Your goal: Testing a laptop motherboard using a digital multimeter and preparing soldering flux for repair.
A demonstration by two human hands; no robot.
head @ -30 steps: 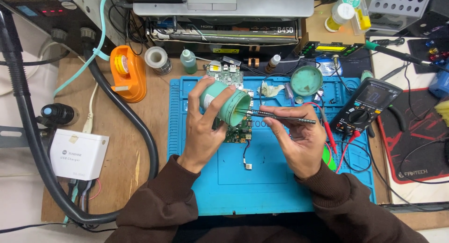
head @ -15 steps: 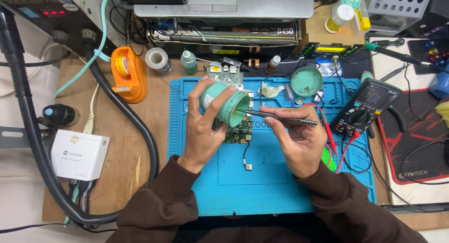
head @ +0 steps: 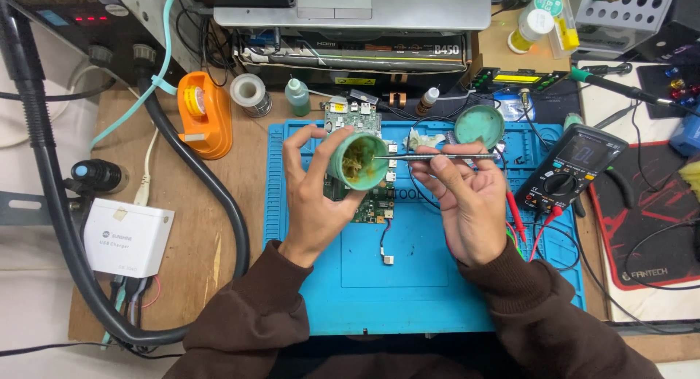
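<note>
One small round green jar (head: 357, 161), open-mouthed and holding a yellowish, crumbly paste, sits tilted in the left hand (head: 315, 197), whose fingers curl around its smooth plastic wall. The right hand (head: 467, 200) pinches one slim metal pair of tweezers (head: 437, 157) between thumb and fingertips, the thin points reaching into the jar's mouth. Just beyond the right hand lies one round green lid (head: 479, 127), shallow and dish-like. Under and behind the jar lie two green circuit boards (head: 352, 117), flat and studded with small parts, on one blue rubbery work mat (head: 408, 277) beneath both hands. To the right of the right hand rests one black multimeter (head: 576, 167) with a round dial. Left of the left hand stands one orange tape dispenser (head: 204, 116).
</note>
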